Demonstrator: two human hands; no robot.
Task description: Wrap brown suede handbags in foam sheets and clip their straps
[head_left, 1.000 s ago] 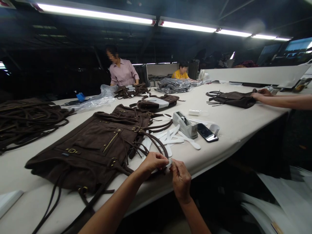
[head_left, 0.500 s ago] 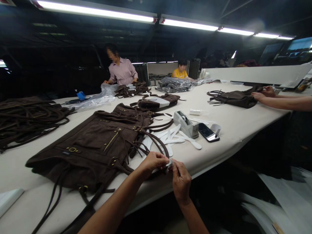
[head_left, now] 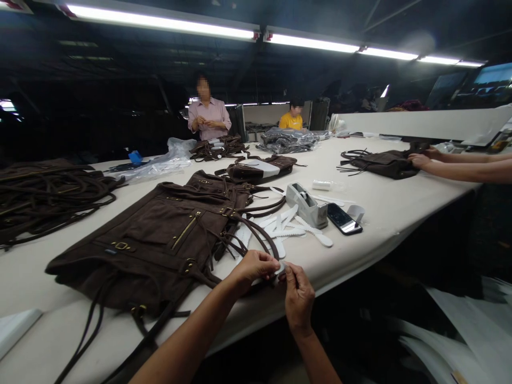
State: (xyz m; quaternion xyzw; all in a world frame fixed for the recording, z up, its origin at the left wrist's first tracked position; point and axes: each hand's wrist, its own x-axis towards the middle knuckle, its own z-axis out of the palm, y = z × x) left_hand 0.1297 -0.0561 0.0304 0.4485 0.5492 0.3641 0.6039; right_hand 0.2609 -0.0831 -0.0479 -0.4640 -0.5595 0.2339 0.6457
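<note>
A dark brown handbag (head_left: 148,234) with brass buckles and a zip pocket lies flat on the table. Its rolled handle (head_left: 267,234) loops out to my hands near the table's edge. My left hand (head_left: 256,269) is closed, thumb and fingers pinching a small white strip (head_left: 281,268) at the handle. From the other side, my right hand (head_left: 299,296) pinches the same strip near its end. The fingers hide how far the strip goes round the handle. Several loose white strips (head_left: 288,232) with scalloped edges lie just beyond the handle.
Past the strips stand a grey tape dispenser (head_left: 307,205) and a black phone (head_left: 344,218). More brown bags lie at the left (head_left: 52,192) and back (head_left: 262,168). At right, a co-worker's hands (head_left: 420,160) touch another bag (head_left: 380,162). Two people are across the table.
The person in the pale shirt has straightened up and brought both hands together in front. The co-worker's hands at right have shifted slightly left. My hands stay nearly still at the strip.
</note>
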